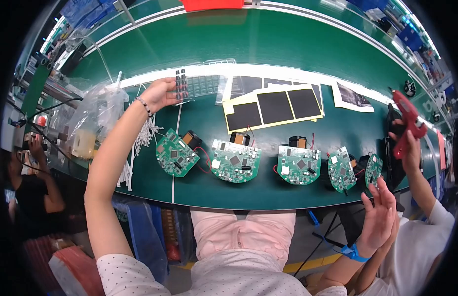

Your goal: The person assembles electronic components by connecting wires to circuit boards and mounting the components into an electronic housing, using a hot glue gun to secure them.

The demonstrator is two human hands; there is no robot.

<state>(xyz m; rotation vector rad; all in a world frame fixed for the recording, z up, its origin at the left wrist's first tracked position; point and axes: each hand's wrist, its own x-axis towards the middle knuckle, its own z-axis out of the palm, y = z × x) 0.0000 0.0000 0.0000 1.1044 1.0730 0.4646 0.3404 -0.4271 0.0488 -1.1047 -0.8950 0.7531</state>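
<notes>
My left hand (162, 93), with a beaded bracelet on its wrist, is stretched toward the back of the bench. Its fingers close on the left edge of a clear plastic tray (204, 85), beside a row of small black pieces (181, 84). Near the front right edge of the bench, my right hand (379, 212) is raised with its fingers apart, holding nothing. A blue strap (354, 253) circles that wrist. Several green circuit boards (235, 161) with rounded lower edges lie in a row between my arms, with black parts and red wires behind them.
Yellow-edged sheets with black rectangles (275, 107) lie behind the boards. White cable ties (145, 130) and a clear plastic bag (98, 113) are at left. At right, a co-worker's hand (410, 153) holds a red glue gun (407, 121). A red bin (212, 5) stands at the back.
</notes>
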